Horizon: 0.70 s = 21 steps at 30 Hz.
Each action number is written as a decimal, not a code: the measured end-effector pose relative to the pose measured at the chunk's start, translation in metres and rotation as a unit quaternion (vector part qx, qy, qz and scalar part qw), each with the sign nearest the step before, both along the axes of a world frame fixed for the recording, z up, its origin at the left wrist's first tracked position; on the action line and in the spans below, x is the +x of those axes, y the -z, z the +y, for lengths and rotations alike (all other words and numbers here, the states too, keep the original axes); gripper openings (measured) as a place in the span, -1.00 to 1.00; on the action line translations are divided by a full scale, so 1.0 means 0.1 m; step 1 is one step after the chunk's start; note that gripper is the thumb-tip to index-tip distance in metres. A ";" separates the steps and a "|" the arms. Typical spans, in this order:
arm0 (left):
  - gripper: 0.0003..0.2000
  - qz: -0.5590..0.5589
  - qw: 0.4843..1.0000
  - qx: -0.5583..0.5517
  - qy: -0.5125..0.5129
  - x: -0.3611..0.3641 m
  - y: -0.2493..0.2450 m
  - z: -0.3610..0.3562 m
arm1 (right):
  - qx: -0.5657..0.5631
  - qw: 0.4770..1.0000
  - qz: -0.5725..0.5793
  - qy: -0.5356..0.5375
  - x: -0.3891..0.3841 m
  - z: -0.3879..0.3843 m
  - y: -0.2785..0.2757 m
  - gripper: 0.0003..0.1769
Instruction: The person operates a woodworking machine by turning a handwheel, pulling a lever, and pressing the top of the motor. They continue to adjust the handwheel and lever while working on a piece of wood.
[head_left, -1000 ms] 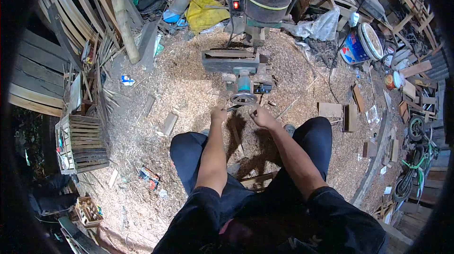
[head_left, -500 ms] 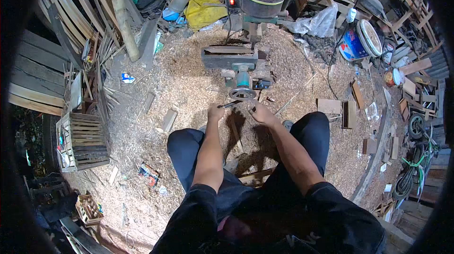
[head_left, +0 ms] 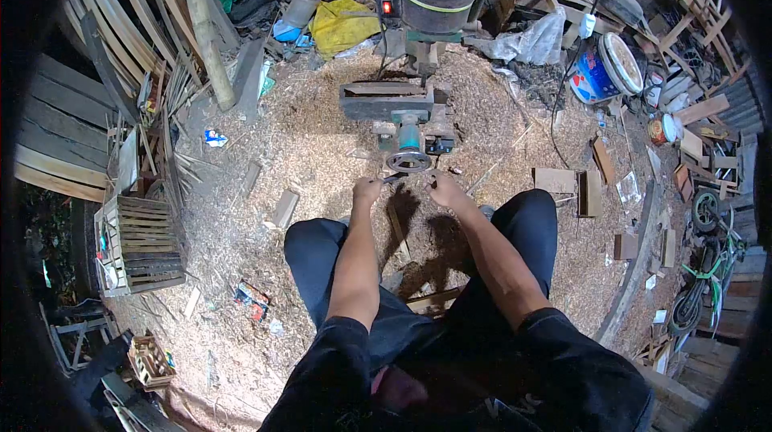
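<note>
Sawdust floor (head_left: 305,150): thick shavings are spread all around.
Teal machine (head_left: 409,138): stood just ahead of both hands, with its round metal ring (head_left: 408,162) nearest them.
Left hand (head_left: 367,191): closed round a thin dark tool (head_left: 394,178), whose tip is held just beside the ring.
Right hand (head_left: 446,191): curled near the ring; whether anything is pinched cannot be told.
Progress: the tool is set at the ring and nothing is seen detached, so most of the work probably remains.

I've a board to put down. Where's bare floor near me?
Barest sawdust lies between the slatted crate and the left knee, and between the machine and the blue bucket. Scrap wood crowds the right edge; clutter fills behind the machine.
</note>
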<state>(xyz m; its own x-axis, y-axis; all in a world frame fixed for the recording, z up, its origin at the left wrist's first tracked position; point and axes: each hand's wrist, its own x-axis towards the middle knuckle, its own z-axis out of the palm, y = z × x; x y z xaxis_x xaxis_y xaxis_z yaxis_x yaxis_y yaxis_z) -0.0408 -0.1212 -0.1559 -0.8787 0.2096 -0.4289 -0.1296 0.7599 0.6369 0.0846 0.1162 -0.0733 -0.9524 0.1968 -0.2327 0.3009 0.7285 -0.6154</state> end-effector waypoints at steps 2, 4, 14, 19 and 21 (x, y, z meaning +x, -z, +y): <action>-0.54 -0.047 0.997 0.062 0.016 -0.02 -0.21 -0.04 | 0.007 1.000 -0.012 0.021 0.04 -0.04 -0.30 -0.44; -0.52 -0.020 1.000 0.016 -0.009 0.01 -0.48 -0.01 | 0.005 0.998 -0.030 0.051 -0.05 0.04 -0.51 -0.44; -0.76 0.259 0.939 0.225 0.011 -0.44 -2.16 0.51 | -0.140 0.898 0.347 0.232 -1.38 1.10 -2.14 -0.42; -0.63 0.534 0.789 0.302 0.032 -0.69 -4.14 1.05 | -0.126 0.772 0.563 0.267 -2.02 1.36 -3.76 -0.38; -0.57 0.641 0.695 0.322 0.051 -0.66 -4.82 1.27 | -0.135 0.756 0.583 0.264 -2.13 1.40 -4.37 -0.36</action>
